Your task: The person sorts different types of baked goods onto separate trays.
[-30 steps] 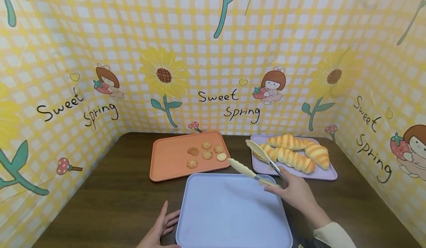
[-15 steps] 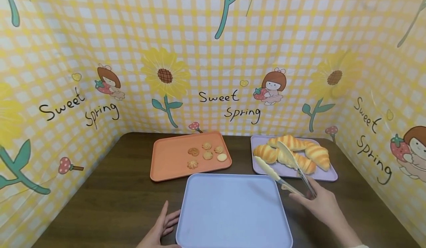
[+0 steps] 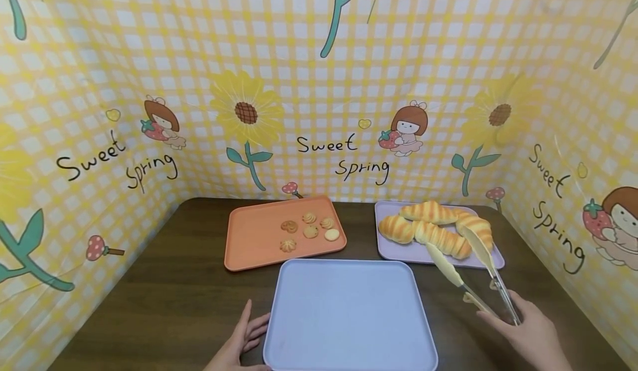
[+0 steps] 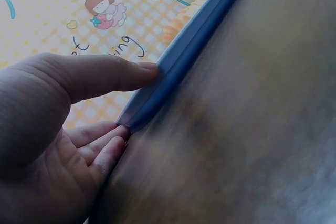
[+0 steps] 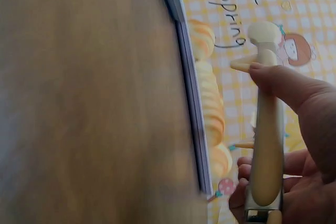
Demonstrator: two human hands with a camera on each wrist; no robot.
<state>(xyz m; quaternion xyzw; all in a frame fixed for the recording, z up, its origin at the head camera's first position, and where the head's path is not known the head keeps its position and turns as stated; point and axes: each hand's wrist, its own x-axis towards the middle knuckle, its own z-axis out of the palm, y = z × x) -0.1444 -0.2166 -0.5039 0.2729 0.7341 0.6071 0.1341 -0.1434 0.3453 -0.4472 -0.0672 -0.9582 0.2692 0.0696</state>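
Observation:
My left hand (image 3: 241, 338) rests by the left edge of an empty light-blue tray (image 3: 349, 315), its thumb raised. In the left wrist view, the fingers touch the tray's rim (image 4: 157, 85). With my right hand (image 3: 535, 329) I hold tongs (image 3: 479, 247) with cream tips and metal arms. The tips are spread apart over the front right of the lilac tray (image 3: 389, 253), and nothing is between them. Several striped bread rolls (image 3: 441, 239) lie on that tray. In the right wrist view, my thumb and fingers are around the tongs' handle (image 5: 266, 156).
An orange tray (image 3: 254, 232) at the back left carries several small cookies (image 3: 310, 231) on its right half. The trays stand on a dark wooden table (image 3: 164, 299). A yellow checked cloth (image 3: 319, 94) hangs behind the table and along both sides.
My right hand has moved right and toward me with the tongs, whose tips passed from the left of the bread rolls to their right front. The left hand and the trays stay put.

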